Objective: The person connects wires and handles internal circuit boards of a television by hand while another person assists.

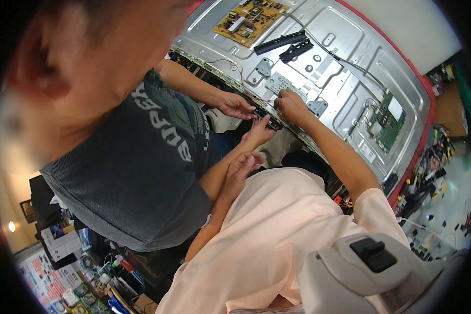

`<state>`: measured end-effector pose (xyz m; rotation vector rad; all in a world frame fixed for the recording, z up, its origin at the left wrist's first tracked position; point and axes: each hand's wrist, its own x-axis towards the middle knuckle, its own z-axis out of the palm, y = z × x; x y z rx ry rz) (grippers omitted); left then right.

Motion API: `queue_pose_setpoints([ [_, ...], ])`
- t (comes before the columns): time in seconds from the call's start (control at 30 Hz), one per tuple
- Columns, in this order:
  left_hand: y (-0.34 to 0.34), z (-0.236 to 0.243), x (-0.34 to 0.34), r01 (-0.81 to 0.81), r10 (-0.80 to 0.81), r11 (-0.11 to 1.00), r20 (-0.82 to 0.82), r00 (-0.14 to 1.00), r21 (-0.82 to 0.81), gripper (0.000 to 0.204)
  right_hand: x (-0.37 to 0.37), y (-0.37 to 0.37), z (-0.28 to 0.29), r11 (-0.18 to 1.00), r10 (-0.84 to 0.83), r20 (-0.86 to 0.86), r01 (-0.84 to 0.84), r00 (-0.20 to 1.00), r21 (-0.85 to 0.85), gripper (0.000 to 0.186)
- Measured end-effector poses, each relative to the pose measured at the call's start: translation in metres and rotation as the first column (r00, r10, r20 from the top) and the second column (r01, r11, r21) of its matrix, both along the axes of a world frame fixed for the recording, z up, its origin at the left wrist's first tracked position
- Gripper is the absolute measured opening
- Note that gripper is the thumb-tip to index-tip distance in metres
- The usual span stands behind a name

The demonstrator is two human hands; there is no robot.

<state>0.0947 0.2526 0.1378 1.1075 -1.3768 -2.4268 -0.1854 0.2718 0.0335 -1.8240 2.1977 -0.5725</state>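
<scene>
My right hand (293,107) is on the silver metal back panel (345,68) at its lower edge, fingers curled beside a small perforated metal plate (277,82) and a thin wire; what they pinch is hidden. My left hand (242,172) hangs short of the panel beside a co-worker's forearm, fingers loosely bent and apart, holding nothing. The co-worker's two hands (238,107) grip a black part (269,120) along the panel edge. A yellow circuit board (248,23), two black bars (280,43) and a green board (384,125) sit on the panel.
A co-worker in a dark shirt (125,188) stands close at my left, leaning over the panel. Cluttered electronics and tools (89,288) fill the lower left. A bench with parts and pliers (445,188) lies at the right, below a cardboard box (447,104).
</scene>
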Motion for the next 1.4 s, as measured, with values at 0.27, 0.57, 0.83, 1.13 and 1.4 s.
queue_pose_setpoints([
  [0.27, -0.051, -0.065, -0.090, -0.204, 0.305, 0.853, 0.141, 0.942, -0.480, 0.033, -0.008, 0.006, -0.012, 0.986, 0.124, 0.268, -0.088, 0.956, -0.144, 0.019],
  [0.57, -0.103, -0.106, -0.105, -0.134, 0.030, 0.886, 0.233, 0.972, 0.444, 0.035, -0.017, 0.009, -0.008, 0.996, 0.006, 0.647, 0.055, 0.763, -0.074, 0.030],
  [0.83, -0.101, -0.114, -0.109, 0.019, -0.164, 0.827, 0.208, 0.964, 0.561, 0.037, -0.025, 0.011, -0.012, 0.985, -0.102, 0.762, 0.171, 0.639, -0.011, 0.014],
  [1.13, -0.091, -0.123, -0.108, -0.042, -0.061, 0.835, 0.169, 0.984, 0.549, 0.039, -0.028, 0.009, -0.018, 0.976, -0.115, 0.797, 0.217, 0.592, -0.020, 0.015],
  [1.4, -0.086, -0.122, -0.090, -0.013, -0.018, 0.868, 0.058, 0.998, 0.496, 0.037, -0.027, 0.008, -0.022, 0.973, -0.159, 0.833, 0.226, 0.530, 0.043, 0.016],
])
